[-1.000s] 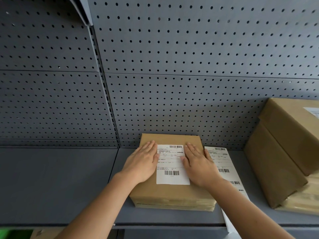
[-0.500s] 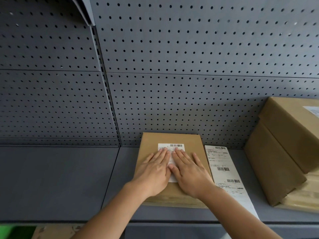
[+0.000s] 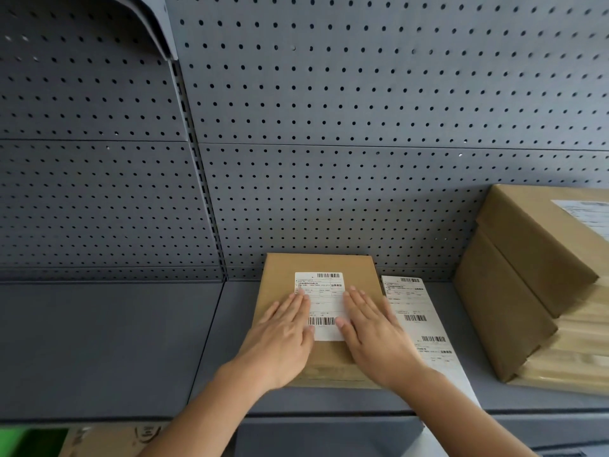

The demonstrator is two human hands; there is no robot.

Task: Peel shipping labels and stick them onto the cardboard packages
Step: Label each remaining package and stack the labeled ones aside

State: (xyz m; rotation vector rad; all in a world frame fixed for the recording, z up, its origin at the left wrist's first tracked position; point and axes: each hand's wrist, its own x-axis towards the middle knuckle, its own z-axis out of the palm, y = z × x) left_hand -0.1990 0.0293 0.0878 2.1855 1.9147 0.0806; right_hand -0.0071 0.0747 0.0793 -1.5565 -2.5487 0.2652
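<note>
Label: a white shipping label (image 3: 321, 300) with barcodes lies flat on top of the cardboard package (image 3: 319, 282), roughly centred, its middle strip showing between the two hands.
Package: a flat brown box on the grey shelf (image 3: 108, 344), its far edge against the pegboard wall (image 3: 329, 127).
Left hand (image 3: 280, 341): palm down, fingers straight and together, lying flat on the label's left edge and the cardboard beside it; the grip is spread open and clasps nothing.
Right hand (image 3: 372, 338): likewise flat and open, fingers on the label's right edge, nothing clasped.
Label strip (image 3: 418, 321): a long white sheet of further labels lies on the shelf just right of the package, its near end hanging over the shelf's front edge.
Stacked boxes (image 3: 527, 275): larger cardboard packages at far right, the top one bearing a label.
</note>
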